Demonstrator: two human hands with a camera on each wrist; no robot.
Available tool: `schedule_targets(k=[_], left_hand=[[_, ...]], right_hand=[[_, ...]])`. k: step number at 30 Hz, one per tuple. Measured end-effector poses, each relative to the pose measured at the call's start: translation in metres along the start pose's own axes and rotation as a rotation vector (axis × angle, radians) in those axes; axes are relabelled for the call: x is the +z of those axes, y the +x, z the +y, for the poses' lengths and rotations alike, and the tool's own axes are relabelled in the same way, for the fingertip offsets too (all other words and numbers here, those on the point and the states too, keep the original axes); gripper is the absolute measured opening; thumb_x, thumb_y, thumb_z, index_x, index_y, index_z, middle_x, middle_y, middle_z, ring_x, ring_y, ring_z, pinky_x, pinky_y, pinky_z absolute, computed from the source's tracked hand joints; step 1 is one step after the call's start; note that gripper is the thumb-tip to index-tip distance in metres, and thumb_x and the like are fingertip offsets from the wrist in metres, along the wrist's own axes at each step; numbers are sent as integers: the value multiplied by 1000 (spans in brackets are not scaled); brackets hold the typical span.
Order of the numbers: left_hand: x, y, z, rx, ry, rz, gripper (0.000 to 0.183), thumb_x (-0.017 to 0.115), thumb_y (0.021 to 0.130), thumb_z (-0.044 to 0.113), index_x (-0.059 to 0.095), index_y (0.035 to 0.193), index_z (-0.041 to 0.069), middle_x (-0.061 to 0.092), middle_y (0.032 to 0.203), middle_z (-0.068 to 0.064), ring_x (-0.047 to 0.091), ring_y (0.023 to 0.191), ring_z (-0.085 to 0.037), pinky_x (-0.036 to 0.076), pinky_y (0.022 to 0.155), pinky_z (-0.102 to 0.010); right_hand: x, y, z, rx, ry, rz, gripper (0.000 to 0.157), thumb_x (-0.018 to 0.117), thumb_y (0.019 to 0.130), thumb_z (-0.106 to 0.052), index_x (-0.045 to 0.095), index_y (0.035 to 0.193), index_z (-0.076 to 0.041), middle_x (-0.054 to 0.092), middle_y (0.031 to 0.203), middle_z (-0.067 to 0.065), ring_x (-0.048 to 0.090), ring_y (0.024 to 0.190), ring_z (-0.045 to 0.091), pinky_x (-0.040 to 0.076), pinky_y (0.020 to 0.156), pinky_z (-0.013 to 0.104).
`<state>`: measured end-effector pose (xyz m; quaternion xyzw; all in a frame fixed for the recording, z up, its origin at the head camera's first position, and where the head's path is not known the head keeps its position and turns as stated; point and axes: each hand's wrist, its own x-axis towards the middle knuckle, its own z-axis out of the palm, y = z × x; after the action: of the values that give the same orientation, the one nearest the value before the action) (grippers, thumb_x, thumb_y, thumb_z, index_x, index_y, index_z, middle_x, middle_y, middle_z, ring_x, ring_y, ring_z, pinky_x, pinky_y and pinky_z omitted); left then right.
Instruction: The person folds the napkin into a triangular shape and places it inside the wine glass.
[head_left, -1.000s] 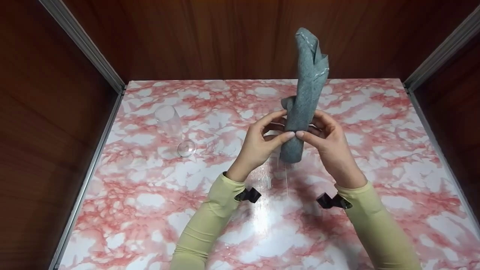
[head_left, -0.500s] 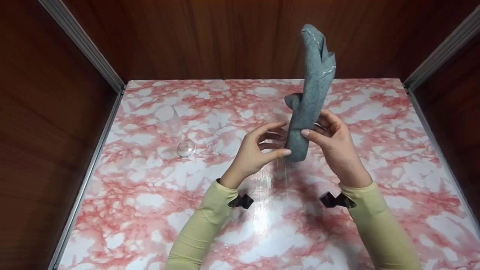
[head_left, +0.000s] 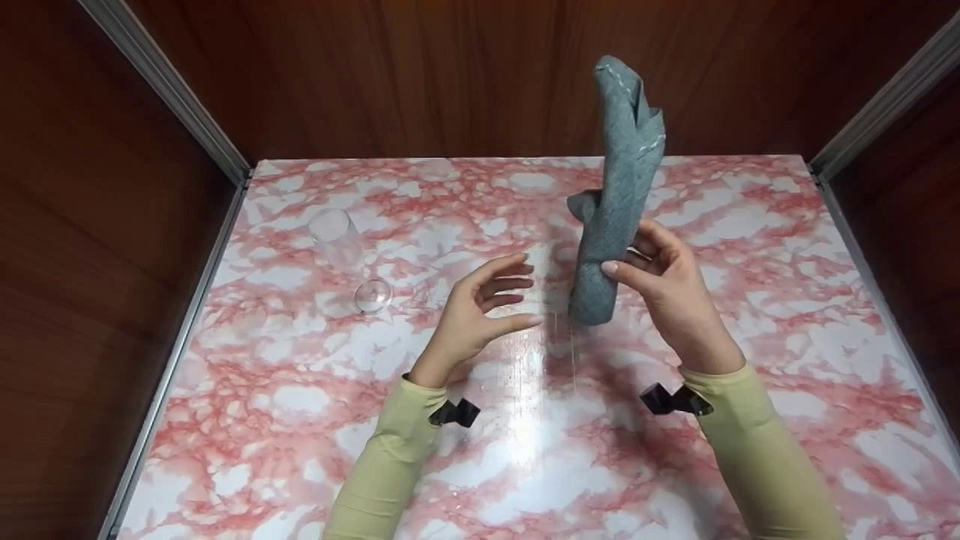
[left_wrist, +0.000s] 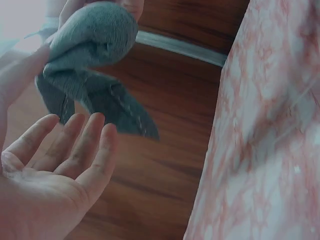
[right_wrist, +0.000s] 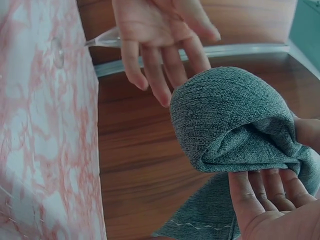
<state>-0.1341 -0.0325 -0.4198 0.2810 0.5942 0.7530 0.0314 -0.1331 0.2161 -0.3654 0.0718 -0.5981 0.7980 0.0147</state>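
Observation:
A grey-green cloth napkin [head_left: 619, 172] with pale stitched edges is rolled into a long upright bundle, its top folds spreading apart. My right hand [head_left: 679, 296] pinches it low down, thumb in front and fingers behind. In the right wrist view, the rounded bottom end of the napkin [right_wrist: 230, 110] shows, with fingers [right_wrist: 245, 195] of that hand against it. Left of the napkin, my left hand [head_left: 472, 315] is apart from it, fingers spread and holding nothing. The left wrist view shows this left hand [left_wrist: 60, 170] palm up beside the cloth.
A clear stemmed glass [head_left: 337, 236] stands on the left part of the table, its round foot [head_left: 373, 297] resting on the red-and-white marbled top [head_left: 300, 465]. Dark wooden panels [head_left: 412, 75] with metal edge strips enclose the back and sides.
My left hand has let go of the napkin and moved left, away from it. The right hand keeps its hold, and the napkin has shifted slightly right.

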Motion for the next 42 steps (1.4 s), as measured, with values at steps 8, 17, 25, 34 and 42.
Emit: schedule_targets(k=[8,17,25,34,42], left_hand=[[-34,-26,-17,5,-70,124,73,78,76,-1,43,140,-2,51,131,-21,45,120,-47,40,97,-53],[-67,-50,-18,-8,-77,289,73,73,74,-16,43,139,-3,44,132,-32,42,120,-51,37,98,-59],[-87,-64,-18,7,-20,370,73,72,75,-16,40,140,-6,45,132,-30,42,119,-50,35,99,-58],[-109,-79,-17,-20,26,450,73,74,75,-13,43,140,-2,47,132,-25,41,121,-51,36,98,-56],[-128,-92,-16,-84,32,583,71,75,74,-12,44,137,-4,47,130,-27,43,119,-48,39,97,-52]], right_hand=[[-2,0,0,15,-15,-12,48,63,82,17,58,125,-3,61,118,16,61,108,28,50,88,35],[-3,1,0,22,-21,-21,47,65,83,14,57,125,-3,60,119,16,59,110,28,49,90,36],[-4,2,0,15,-8,-25,48,64,82,16,57,126,-2,61,118,16,60,107,28,49,90,36],[-5,4,1,10,-6,-3,48,65,81,17,58,124,-3,62,117,14,61,107,27,49,90,35],[-6,5,2,4,-7,12,46,65,81,17,60,122,-4,63,115,13,62,104,26,50,88,35]])
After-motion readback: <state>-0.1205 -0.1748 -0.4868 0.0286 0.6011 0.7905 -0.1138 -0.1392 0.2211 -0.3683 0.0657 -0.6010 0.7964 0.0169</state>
